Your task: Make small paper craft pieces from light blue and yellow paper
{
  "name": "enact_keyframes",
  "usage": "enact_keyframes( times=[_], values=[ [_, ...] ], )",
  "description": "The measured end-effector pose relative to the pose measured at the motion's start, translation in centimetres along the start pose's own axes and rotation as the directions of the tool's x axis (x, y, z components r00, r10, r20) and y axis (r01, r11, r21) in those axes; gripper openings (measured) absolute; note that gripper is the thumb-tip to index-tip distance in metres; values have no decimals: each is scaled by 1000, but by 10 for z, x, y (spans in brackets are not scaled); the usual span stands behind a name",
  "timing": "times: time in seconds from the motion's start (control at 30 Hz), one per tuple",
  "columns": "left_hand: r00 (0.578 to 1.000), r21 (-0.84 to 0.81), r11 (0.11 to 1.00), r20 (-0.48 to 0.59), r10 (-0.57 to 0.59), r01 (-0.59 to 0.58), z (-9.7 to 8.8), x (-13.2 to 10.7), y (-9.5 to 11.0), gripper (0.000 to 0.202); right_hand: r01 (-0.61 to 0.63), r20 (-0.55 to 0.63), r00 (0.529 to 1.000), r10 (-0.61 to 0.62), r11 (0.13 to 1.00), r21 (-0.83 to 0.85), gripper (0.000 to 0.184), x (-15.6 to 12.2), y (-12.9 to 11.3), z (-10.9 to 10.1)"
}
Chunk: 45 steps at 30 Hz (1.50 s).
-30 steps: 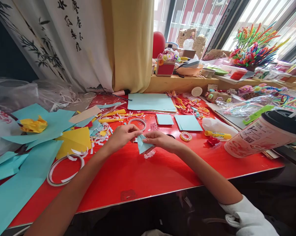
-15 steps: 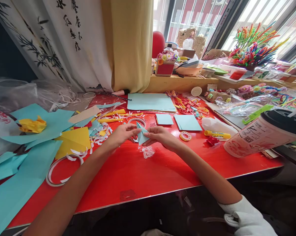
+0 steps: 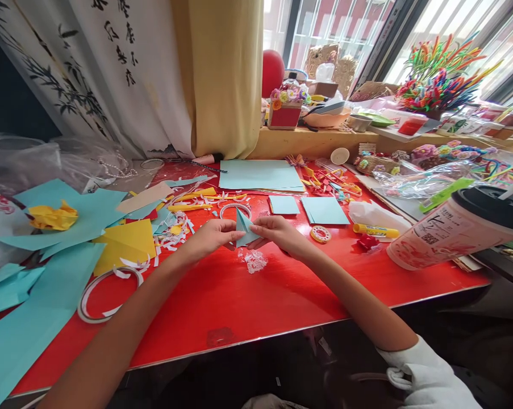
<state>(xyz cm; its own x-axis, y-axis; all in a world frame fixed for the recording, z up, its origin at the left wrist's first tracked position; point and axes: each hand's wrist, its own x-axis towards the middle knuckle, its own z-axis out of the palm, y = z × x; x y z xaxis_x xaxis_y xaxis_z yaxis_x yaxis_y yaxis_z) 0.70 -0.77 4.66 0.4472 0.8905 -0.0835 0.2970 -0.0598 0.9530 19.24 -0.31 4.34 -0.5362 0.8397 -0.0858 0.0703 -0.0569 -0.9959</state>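
Between my two hands is a small piece of folded light-blue paper [image 3: 244,228], its pointed tip facing up. My left hand [image 3: 217,234] pinches its left side between thumb and fingers. On the right side, my right hand [image 3: 276,232] grips it the same way, with some fingertips hidden behind the paper. Just below the hands, a crumpled clump of clear and white scraps [image 3: 254,261] lies on the red table [image 3: 256,307]. Behind the paper sits a roll of tape [image 3: 234,212], partly covered by it.
Stacks of blue squares [image 3: 324,211] and larger blue sheets [image 3: 260,175] lie farther back. A small tape roll [image 3: 320,234], a yellow glue stick [image 3: 375,230] and a tilted drink cup [image 3: 447,230] are at right. At left are a large tape ring [image 3: 83,304], yellow paper [image 3: 126,245] and paper scraps.
The folded paper has turned slightly in my fingers and its lower point shows less. Both hands stay closed on it. The whole view has shifted a little.
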Motion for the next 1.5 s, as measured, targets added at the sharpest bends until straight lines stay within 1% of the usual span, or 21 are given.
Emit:
enact_keyframes(
  times=[0.07, 0.17, 0.3, 0.43, 0.53, 0.63, 0.8, 0.9, 0.97, 1.03, 1.13, 1.17, 1.23, 1.33, 1.4, 1.5],
  values=[
    [999, -7, 999, 17, -42, 42, 0, 0, 0, 26, -2, 10, 1000, 2, 1000, -14, 29, 0, 1, 0],
    [995, -1, 995, -6, -97, 97, 1, 0, 1, 25, 11, 6, 1000, -11, 999, -46, 28, 1, 3, -2],
    [993, 27, 993, -16, -113, 114, 1, -2, 2, 24, 75, -13, 997, -76, 992, -103, 30, 2, 5, -4],
    [996, 104, 991, -4, -90, 90, 2, -3, 4, 25, 46, -12, 999, -48, 992, -117, 29, 1, 3, -2],
    [998, 124, 991, 21, -54, 51, 3, -4, 5, 25, 42, 0, 999, -43, 991, -126, 29, 1, 4, -2],
    [999, 110, 994, 27, -20, 17, 2, -4, 6, 23, 53, 7, 999, -53, 988, -144, 26, 1, 6, -4],
    [999, 36, 999, 19, -27, 27, 0, -3, 2, 26, 61, 33, 998, -56, 982, -178, 25, 1, 6, -8],
    [1000, 69, 998, 6, -6, 5, 0, -1, -1, 25, 111, 31, 994, -107, 958, -263, 26, 2, 6, -6],
    [1000, 93, 996, 14, -3, 2, 1, -1, -2, 25, 150, -11, 987, -163, 926, -346, 27, 2, 6, -4],
    [1000, 142, 990, 26, -12, 8, 2, -1, -1, 24, 159, -47, 980, -193, 902, -403, 26, 2, 7, -2],
    [1000, 262, 965, -14, -19, 22, 2, -2, 0, 22, 126, -66, 982, -175, 881, -456, 26, 2, 7, -1],
    [999, 272, 962, -29, -18, 25, 2, -2, 1, 22, 116, -67, 984, -165, 879, -463, 27, 2, 7, -1],
    [999, 230, 973, -48, -4, 15, 1, -3, 2, 25, 115, -60, 985, -161, 877, -466, 29, 2, 6, -1],
    [997, 162, 986, -63, 39, -28, 0, -4, 3, 28, 142, -49, 981, -187, 869, -474, 32, 2, 6, -2],
    [994, 171, 984, -85, 68, -53, 1, -4, 4, 27, 155, -31, 981, -191, 871, -466, 32, 2, 6, -2],
    [990, 188, 980, -119, 80, -57, 3, -4, 3, 25, 168, 46, 985, -164, 893, -418, 30, 1, 6, -3]
  ],
)
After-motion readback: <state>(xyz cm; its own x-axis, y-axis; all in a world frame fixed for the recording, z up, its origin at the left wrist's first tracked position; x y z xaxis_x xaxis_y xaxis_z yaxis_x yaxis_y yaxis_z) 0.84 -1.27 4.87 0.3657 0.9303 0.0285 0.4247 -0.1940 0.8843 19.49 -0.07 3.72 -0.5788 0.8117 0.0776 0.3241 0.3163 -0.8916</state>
